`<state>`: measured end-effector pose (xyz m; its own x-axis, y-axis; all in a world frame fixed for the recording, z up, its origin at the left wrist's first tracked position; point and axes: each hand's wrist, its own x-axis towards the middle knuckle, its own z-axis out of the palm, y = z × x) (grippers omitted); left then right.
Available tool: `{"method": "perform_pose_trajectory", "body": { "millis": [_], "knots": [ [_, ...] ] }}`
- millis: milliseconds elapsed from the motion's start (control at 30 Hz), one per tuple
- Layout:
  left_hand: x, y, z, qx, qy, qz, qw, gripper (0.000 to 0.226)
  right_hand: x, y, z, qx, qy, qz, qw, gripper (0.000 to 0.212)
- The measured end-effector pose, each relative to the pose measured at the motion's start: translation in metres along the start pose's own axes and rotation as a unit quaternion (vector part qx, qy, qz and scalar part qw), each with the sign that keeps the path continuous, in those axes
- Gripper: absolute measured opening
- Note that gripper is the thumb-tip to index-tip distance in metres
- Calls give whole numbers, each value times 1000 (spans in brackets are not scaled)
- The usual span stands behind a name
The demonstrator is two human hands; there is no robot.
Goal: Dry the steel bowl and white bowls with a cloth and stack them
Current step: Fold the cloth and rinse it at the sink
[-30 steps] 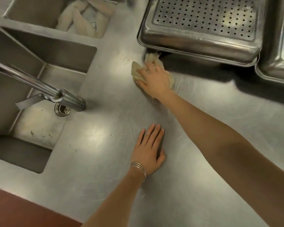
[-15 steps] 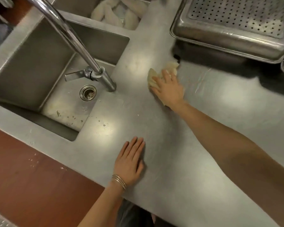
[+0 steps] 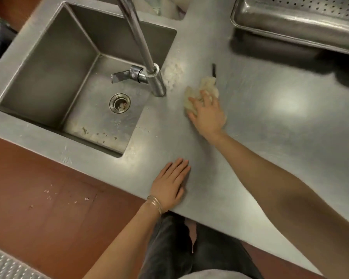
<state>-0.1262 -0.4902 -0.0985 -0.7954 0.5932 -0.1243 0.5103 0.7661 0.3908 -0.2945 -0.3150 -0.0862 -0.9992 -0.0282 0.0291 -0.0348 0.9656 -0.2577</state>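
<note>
Nearest me, my left grip (image 3: 170, 184) lies flat on the desk (image 3: 270, 158) right at its near edge, fingers straight and pressed together, holding nothing. Thin bangles (image 3: 155, 203) ring the wrist, which hangs past the edge over the red-brown floor (image 3: 38, 198).

My right arm reaches across the middle of the desk. The right grip (image 3: 208, 115) sits palm down with fingers spread, pressing on the cloth (image 3: 208, 85), a pale crumpled wad lying on the bare steel near the sink's right rim. A short dark thing (image 3: 214, 70) lies just beyond the cloth, close to touching it; I cannot tell what it is.

The sink (image 3: 48, 67) is sunk into the left part of the desk. It holds no water; pale scraps (image 3: 93, 135) lie along its near wall, and something sits in the drain (image 3: 119, 102). The faucet (image 3: 141, 41) stands on the rim between sink and cloth, its spout arching out over the basin and its lever (image 3: 121, 74) pointing left. White residue (image 3: 173, 75) spots the steel just beside its base.

At the far right corner stands a steel tray (image 3: 298, 23) with a perforated insert; nothing shows on the part I can see. Between it and my right arm the desk is open steel, bright with light reflections.
</note>
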Motion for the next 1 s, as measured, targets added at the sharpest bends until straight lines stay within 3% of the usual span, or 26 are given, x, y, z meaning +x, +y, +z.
{"method": "perform_pose_trajectory", "body": {
  "millis": [100,200,267,333,467,533,700,733,833,900,1000],
  "knots": [
    [-42,-28,-6,0,3,-6,1000,59,-39,-51,23,-13,7,-146,989,41],
    [-75,-53,-16,-12,6,-29,1000,60,-72,-64,36,-20,-25,-315,949,46],
    [-89,-65,-21,-11,3,-32,999,61,-57,-63,33,-36,-26,-345,937,45],
    [-93,-70,-23,-17,2,-23,1000,60,-28,-74,32,-52,-3,-297,953,44],
    [-92,-73,-23,-23,2,-15,1000,57,-7,-123,37,-7,-53,-127,990,40],
    [-94,-76,-24,-14,-5,4,1000,59,-27,-135,41,-10,-16,-104,994,38],
    [-94,-85,-28,-16,-24,38,999,61,-68,-98,44,-50,-11,-334,941,40],
    [-95,-87,-29,-16,-27,42,999,61,-56,-89,42,-70,-16,-346,935,41],
    [-96,-90,-29,-8,-27,58,998,60,-11,-83,25,-71,-16,-215,974,37],
    [-96,-94,-29,5,-23,70,997,59,8,-89,16,-46,-60,-107,991,38],
    [-98,-97,-32,-3,-13,67,998,55,-13,-97,18,-35,-42,-63,997,38]
  ]
}}
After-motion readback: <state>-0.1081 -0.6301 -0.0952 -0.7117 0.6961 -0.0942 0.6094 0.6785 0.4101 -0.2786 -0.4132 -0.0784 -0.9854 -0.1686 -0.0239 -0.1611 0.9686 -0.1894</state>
